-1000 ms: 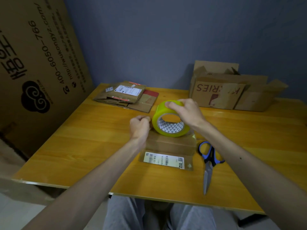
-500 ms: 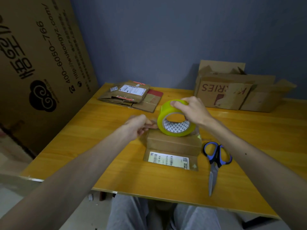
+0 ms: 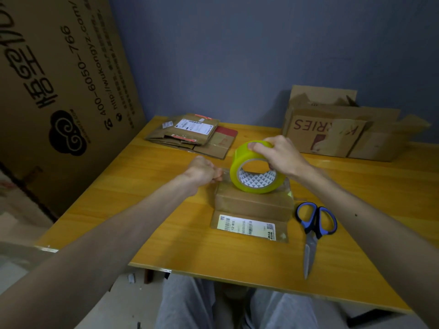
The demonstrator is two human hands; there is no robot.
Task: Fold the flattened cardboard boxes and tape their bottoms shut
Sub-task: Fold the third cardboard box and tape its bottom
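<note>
A small folded cardboard box [image 3: 251, 203] stands on the yellow table [image 3: 147, 198], its front flap with a white shipping label [image 3: 249, 227] lying flat toward me. My right hand [image 3: 278, 155] grips a yellow-green roll of clear tape [image 3: 244, 162] from above, just over the box top. My left hand [image 3: 202, 170] pinches the free end of the tape, stretched a short way left of the roll beyond the box's left edge. The tape strip itself is barely visible.
Blue-handled scissors [image 3: 313, 226] lie right of the box, blades pointing to the near table edge. A stack of flattened boxes [image 3: 190, 136] lies at the back left. Open cardboard boxes [image 3: 337, 131] stand at the back right. A large cardboard sheet [image 3: 54, 91] leans at the left.
My left hand has drawn the tape end a little further left of the roll. The right hand stays gripping the roll above the box.
</note>
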